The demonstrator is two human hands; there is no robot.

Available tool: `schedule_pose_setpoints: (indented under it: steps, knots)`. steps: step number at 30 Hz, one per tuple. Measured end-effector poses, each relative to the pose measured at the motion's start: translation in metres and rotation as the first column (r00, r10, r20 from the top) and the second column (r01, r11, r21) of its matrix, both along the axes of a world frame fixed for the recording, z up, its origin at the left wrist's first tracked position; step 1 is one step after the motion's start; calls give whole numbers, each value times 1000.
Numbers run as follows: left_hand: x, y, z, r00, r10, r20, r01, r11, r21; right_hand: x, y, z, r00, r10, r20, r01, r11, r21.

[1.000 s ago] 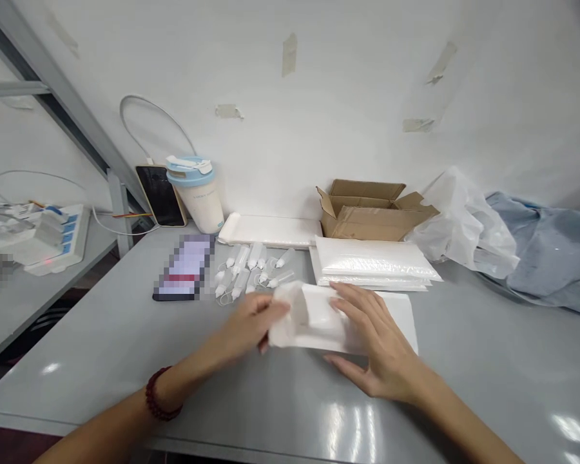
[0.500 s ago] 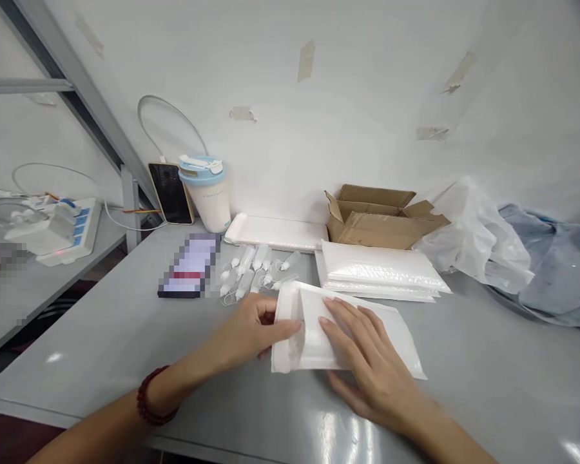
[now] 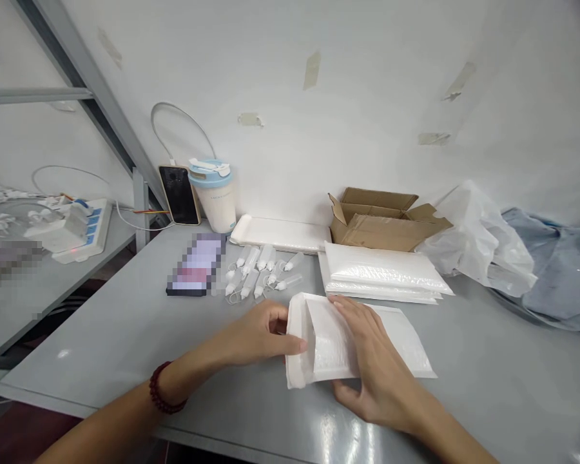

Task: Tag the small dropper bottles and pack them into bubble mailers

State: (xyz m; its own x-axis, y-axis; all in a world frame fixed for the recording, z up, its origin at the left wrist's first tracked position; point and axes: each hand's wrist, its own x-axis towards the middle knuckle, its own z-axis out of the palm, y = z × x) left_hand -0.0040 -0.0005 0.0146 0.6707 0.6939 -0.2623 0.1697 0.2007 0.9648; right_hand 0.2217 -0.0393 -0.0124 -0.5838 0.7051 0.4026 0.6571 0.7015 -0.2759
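Note:
A white bubble mailer (image 3: 336,348) lies at a slant over the near middle of the table, its flap end to the left and its mouth parted a little. My left hand (image 3: 263,332) grips that flap end, thumb on top and the other fingers curled underneath, partly hidden. Across the mailer's upper face rests my right hand (image 3: 374,361), fingers together on top and the thumb at the lower edge, holding it. Just beyond the mailer sit several small clear squeeze bottles (image 3: 258,270) with white caps. What the mailer contains, if anything, cannot be seen.
Filled white mailers (image 3: 381,270) are stacked behind my right hand, flat ones (image 3: 285,233) by the wall. An open cardboard box (image 3: 391,229), a plastic bag (image 3: 478,245), a cup (image 3: 217,200), a propped phone (image 3: 178,193) and a lying phone (image 3: 196,264) stand around. A power strip (image 3: 84,232) is left.
The mailer and both hands have shifted slightly right and down in the view, and its mouth gapes a bit wider. My right-hand fingers lie closer together. The whole view has shifted a little.

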Motion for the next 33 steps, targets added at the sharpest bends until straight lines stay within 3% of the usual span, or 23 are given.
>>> schedule_pose_setpoints:
  steps: [4,7,13,17,24,29,33]
  knots:
    - [-6,1,0,993,-102,51,101,995,19,7,3,5,1000,-16,5,16,999,-36]
    - [-8,3,0,993,-116,31,116,993,-6,10,5,5,1000,-8,2,8,999,-37]
    - [-1,4,0,993,29,-117,-26,999,22,5,4,0,1000,20,8,-19,999,-37]
    - [1,-1,-1,978,29,-208,-18,998,56,-1,1,-2,999,21,36,-19,998,-65]
    - [8,-8,-15,975,67,-211,-62,998,30,-3,-1,-5,998,15,54,-13,999,-45]
    - [25,-17,-30,927,262,-268,-216,957,192,-3,-1,-9,996,-1,89,7,998,-63]
    - [28,-21,-33,913,297,-279,-230,941,248,-3,-1,-11,995,8,100,0,996,-84]
